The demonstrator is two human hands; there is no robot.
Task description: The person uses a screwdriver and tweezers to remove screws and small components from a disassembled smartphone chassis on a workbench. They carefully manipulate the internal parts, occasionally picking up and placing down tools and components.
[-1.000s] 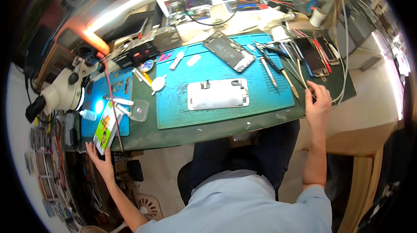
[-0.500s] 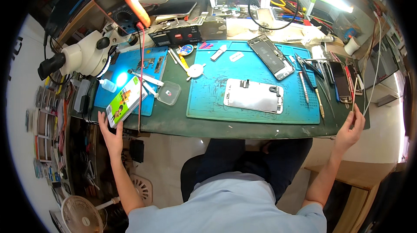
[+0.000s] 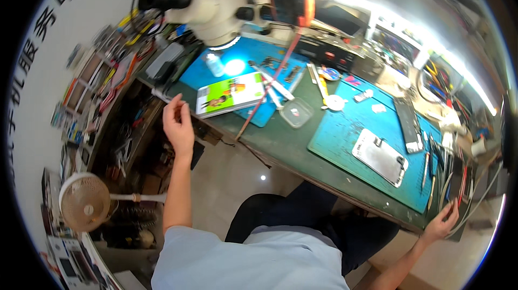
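Our left hand (image 3: 179, 123) is at the left of the frame, its fingers loosely bent and slightly apart. Just beside it, left of centre, we have the white-and-green box (image 3: 231, 94), lying near the edge of the green bench (image 3: 292, 141). Our right hand (image 3: 441, 222) is at the lower right, by the bench corner; we cannot tell whether it grips anything. Right of centre, a white phone panel (image 3: 380, 159) lies on a blue mat (image 3: 337, 136)

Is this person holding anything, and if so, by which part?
The left hand's grip holds nothing visible; the green-and-white box lies beside it, untouched. For the right hand's grip, at the table's right end, it cannot be told.
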